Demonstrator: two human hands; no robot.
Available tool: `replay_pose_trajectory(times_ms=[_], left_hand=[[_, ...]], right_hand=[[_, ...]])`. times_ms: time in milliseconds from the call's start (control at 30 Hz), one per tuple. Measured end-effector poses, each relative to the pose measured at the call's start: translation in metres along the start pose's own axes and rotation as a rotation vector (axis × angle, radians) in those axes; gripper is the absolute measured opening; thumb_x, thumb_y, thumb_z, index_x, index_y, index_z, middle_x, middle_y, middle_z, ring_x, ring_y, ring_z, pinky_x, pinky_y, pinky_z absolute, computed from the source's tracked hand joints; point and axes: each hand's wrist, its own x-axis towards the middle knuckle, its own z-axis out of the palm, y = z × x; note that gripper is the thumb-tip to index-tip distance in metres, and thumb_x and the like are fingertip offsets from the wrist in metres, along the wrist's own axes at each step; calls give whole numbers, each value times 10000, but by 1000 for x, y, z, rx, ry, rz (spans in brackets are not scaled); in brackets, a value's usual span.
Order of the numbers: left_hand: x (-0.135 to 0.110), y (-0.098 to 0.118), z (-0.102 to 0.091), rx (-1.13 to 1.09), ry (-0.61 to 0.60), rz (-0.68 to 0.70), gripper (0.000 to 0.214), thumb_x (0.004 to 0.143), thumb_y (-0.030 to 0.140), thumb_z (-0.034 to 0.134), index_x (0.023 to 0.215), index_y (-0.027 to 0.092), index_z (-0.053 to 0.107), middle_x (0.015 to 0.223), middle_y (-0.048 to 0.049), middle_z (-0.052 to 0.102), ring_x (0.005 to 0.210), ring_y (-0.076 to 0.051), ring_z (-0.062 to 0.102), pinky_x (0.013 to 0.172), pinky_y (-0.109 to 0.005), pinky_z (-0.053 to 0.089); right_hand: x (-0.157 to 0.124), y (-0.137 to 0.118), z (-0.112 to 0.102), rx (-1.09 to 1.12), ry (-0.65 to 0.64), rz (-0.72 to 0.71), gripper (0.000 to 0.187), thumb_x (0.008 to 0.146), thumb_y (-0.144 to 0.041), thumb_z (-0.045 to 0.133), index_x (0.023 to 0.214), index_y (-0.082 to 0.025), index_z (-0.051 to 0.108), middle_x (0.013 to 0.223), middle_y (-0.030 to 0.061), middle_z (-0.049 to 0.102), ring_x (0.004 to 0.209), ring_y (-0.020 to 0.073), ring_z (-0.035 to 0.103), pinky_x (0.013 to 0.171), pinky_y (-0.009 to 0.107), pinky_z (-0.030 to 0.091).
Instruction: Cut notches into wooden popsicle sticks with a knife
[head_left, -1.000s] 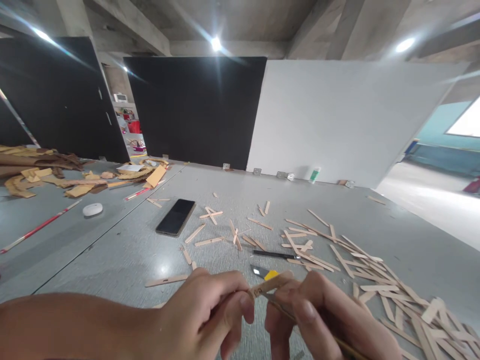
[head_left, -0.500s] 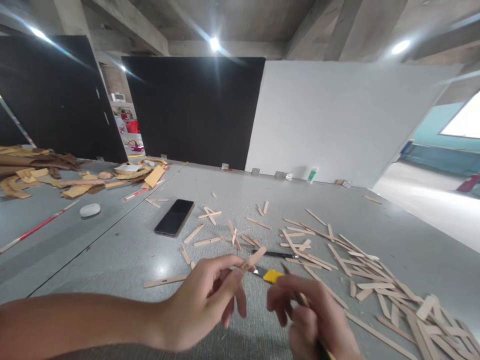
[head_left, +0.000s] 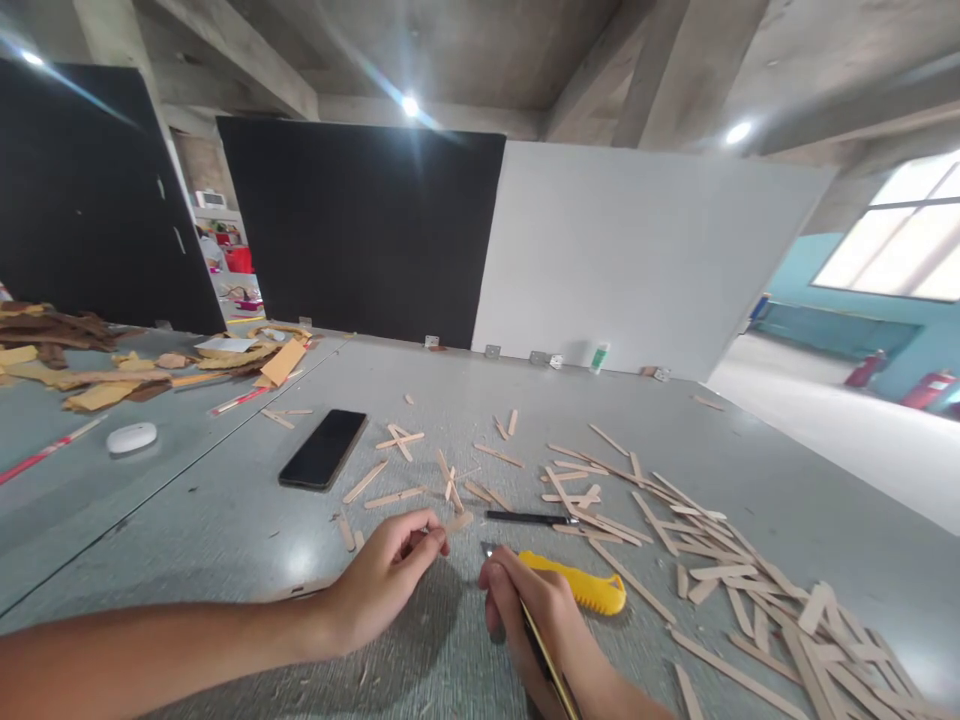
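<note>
My left hand [head_left: 386, 575] is closed, thumb and fingers pinching a short wooden craft stick [head_left: 460, 522] whose end points right. My right hand [head_left: 536, 610] is closed around a slim black-and-gold pencil-like tool [head_left: 546, 660]; its tip is hidden by the fingers. Directly behind the right hand, a yellow utility knife [head_left: 592, 586] lies on the table with its blade pointing left. A thin black-handled tool [head_left: 529, 517] lies farther back. Another craft stick [head_left: 296, 591] is partly covered by my left forearm.
Many loose craft sticks [head_left: 739, 570] spread over the right side. Small stick pieces [head_left: 400, 441] lie mid-table, near a phone [head_left: 324, 450]. A white case [head_left: 131, 438] and brown scraps [head_left: 105, 385] are at left. Black [head_left: 360, 230] and white panels [head_left: 637, 255] stand behind.
The view has shifted right. My left hand has lowered the craft stick toward the table. My right hand has moved closer to it, uncovering the yellow knife's handle.
</note>
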Motion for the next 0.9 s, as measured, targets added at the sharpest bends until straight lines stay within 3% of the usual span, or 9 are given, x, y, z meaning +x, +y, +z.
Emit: replay_pose_trajectory(times_ms=[267,567,767,900], left_hand=[[4,-7,-1,-20,-18,-14,206,1046,351,393,972,220,533,612,91,287,569,-132,262,534,-273,211],[1,6,2,53,-35,27,302,1049,456,450,891,209,522,642,87,299,596,-128,268,571,-274,228],[1,7,1,101,-55,65,429,1050,547,467,799,201,508,689,49,412,656,-133,382,613,-271,283],[-2,10,0,137,-81,69,409,1063,511,450,806,198,510,687,48,427,639,-126,384,593,-267,283]], right_hand=[[-1,2,0,-32,-37,4,399,1134,-378,263,803,-263,456,631,-26,556,563,161,547,631,290,421],[2,-7,-2,-52,-41,-24,375,1128,-329,262,824,-258,470,605,-37,537,515,150,519,587,279,421],[1,-7,-3,-56,-45,-32,350,1124,-335,286,821,-265,447,639,-23,558,535,153,510,581,292,400],[0,-3,-2,-36,-17,-4,331,1130,-344,281,875,-256,471,663,-29,558,551,149,511,586,287,404]])
